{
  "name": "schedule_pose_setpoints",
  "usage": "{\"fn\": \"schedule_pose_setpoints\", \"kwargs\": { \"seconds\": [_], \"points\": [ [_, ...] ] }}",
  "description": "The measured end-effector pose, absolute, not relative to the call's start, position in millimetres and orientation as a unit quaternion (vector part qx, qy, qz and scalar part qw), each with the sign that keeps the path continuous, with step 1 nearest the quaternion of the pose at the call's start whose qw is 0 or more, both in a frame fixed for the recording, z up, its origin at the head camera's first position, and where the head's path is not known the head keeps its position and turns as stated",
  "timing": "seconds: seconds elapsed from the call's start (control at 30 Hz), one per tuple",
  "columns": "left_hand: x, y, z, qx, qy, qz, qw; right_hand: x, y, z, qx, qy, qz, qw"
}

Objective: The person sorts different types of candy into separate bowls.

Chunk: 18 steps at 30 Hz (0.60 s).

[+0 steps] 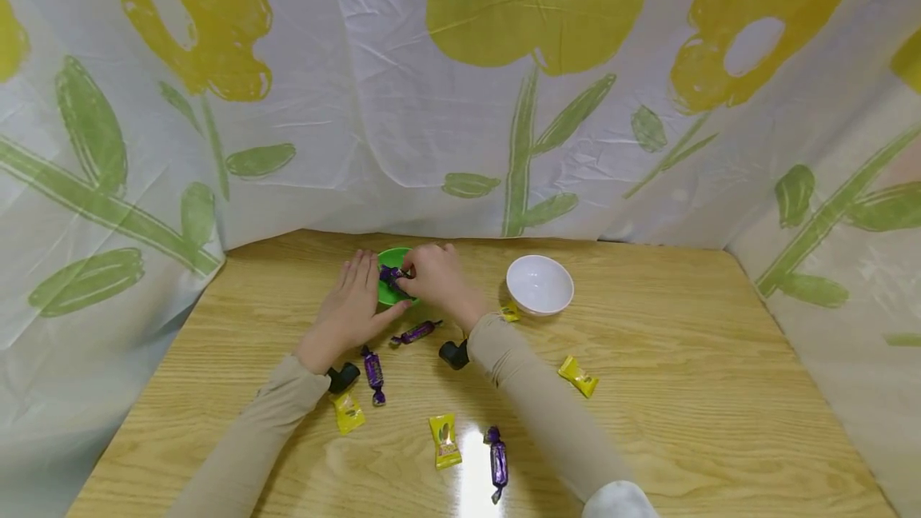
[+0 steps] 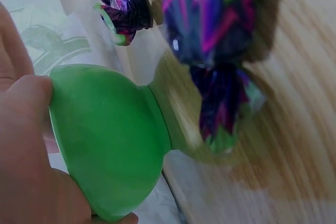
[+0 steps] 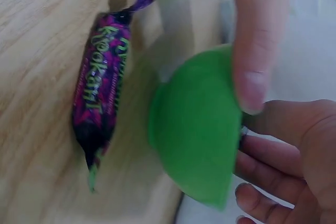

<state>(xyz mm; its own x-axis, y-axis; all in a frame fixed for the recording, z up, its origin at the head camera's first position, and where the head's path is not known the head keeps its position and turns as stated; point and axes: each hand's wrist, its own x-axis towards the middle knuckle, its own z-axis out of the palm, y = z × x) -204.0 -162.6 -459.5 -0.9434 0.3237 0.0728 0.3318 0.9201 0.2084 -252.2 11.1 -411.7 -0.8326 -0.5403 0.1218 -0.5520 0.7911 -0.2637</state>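
In the head view, a green bowl (image 1: pixel 385 299) stands at the back of the table with purple-wrapped candy (image 1: pixel 389 273) inside. My left hand (image 1: pixel 350 306) lies against the bowl's left side, fingers straight and thumb stretched along the near rim. Over the bowl, my right hand (image 1: pixel 440 281) pinches a purple-wrapped candy, its fingertips inside the rim. The right wrist view shows the green bowl (image 3: pixel 197 129) from the side, its inside hidden. On the wood in front lie two purple candies, one (image 1: pixel 416 332) close to the bowl and another (image 1: pixel 374 376) beside the left wrist.
A white bowl (image 1: pixel 540 284) stands right of the green one, with a yellow candy (image 1: pixel 510 312) at its foot. More yellow candies lie at right (image 1: pixel 579 376), front (image 1: pixel 445 440) and left (image 1: pixel 348 412). Another purple candy (image 1: pixel 497 464) lies near the front. A flowered cloth (image 1: pixel 403 102) hangs behind.
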Motion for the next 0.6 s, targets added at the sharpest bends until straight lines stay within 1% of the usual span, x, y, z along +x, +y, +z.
{"fn": "schedule_pose_setpoints", "kwargs": {
  "seconds": [0.17,0.3,0.6],
  "points": [
    [-204,-165,-460,-0.166,-0.98,-0.111,0.013,-256,1,-419,0.269,-0.957,0.103,-0.013],
    [-203,-165,-459,-0.166,-0.979,-0.115,0.01,-257,-3,-422,0.264,-0.959,0.098,-0.037],
    [-202,-165,-456,-0.168,-0.978,-0.122,0.01,-260,-9,-426,0.268,-0.956,0.111,-0.053]
  ]
}}
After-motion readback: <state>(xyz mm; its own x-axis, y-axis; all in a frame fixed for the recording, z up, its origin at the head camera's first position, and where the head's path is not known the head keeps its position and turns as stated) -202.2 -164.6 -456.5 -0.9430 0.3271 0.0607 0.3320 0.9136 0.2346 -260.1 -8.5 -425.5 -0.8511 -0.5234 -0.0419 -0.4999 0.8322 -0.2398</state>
